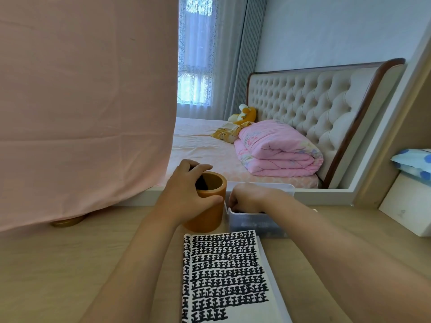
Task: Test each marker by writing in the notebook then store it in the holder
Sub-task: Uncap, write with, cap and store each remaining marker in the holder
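Holder (206, 215): one smooth orange cylinder, upright on pale wooden desk (70, 264) | left hand (186, 194) grips its rim and side | notebook (224, 276): one, open, page covered in black marks, between both forearms | right hand (247, 198): fingers curled down into one translucent plastic bin (256, 223) just beside the cylinder, grasp hidden

Left hand (184, 192) around orange holder (206, 220)

Notebook (224, 276) page: rows of one thick black marker character, repeated throughout, reads like 正. Left margin column same, partly cut off.
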Motion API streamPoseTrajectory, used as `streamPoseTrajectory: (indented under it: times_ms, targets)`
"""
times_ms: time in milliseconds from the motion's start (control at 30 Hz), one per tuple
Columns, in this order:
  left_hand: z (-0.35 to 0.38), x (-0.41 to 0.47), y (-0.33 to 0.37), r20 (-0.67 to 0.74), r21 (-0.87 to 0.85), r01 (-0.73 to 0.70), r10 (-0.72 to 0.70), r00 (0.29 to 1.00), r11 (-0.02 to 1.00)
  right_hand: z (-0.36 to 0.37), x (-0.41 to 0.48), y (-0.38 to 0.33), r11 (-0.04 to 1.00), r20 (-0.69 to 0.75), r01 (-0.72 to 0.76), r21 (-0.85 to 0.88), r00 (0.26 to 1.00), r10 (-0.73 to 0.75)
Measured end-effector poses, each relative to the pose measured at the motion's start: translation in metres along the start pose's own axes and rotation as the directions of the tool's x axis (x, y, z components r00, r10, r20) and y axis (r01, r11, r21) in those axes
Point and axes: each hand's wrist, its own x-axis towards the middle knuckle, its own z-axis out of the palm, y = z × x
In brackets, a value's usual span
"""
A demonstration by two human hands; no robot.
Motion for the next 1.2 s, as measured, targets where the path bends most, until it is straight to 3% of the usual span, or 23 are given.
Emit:
streamPoseTrajectory:
  times_ms: [300, 433, 567, 733, 933, 1067, 1200]
  targets:
    - [0.007, 0.000, 0.000, 0.009, -0.011, 0.047, -0.047, 0.999, 0.999, -0.014, -0.014, -0.008, 0.996, 0.113, 0.082, -0.034, 0.991, -0.077]
    - [0.007, 0.001, 0.001, 0.019, 0.011, 0.039, -0.039, 0.999, 0.999, -0.009, -0.010, -0.008, 0.991, 0.058, 0.101, -0.092, 0.994, -0.096]
    - [0.006, 0.000, 0.002, 0.016, 0.040, 0.038, -0.039, 0.999, 0.998, -0.009, -0.010, -0.004, 0.991, 0.009, 0.124, -0.042, 0.992, -0.124]
    - [-0.002, 0.002, 0.007, -0.019, 0.163, -0.006, 0.009, 1.000, 0.987, -0.019, -0.031, 0.009, 0.963, -0.256, 0.205, 0.174, 0.954, -0.157]
    - [-0.007, 0.003, 0.034, -0.133, 0.195, -0.108, 0.135, 0.982, 0.975, -0.026, -0.077, 0.017, 0.912, -0.609, 0.348, 0.217, 0.778, -0.152]
    - [-0.001, -0.009, 0.060, -0.128, 0.184, -0.179, 0.204, 0.971, 0.967, -0.025, -0.118, 0.013, 0.810, -0.711, 0.415, 0.415, 0.704, 0.004]
    - [0.002, -0.033, 0.073, -0.007, 0.220, -0.225, 0.232, 0.973, 0.949, -0.013, -0.146, 0.011, 0.747, -0.720, 0.418, 0.517, 0.685, 0.115]
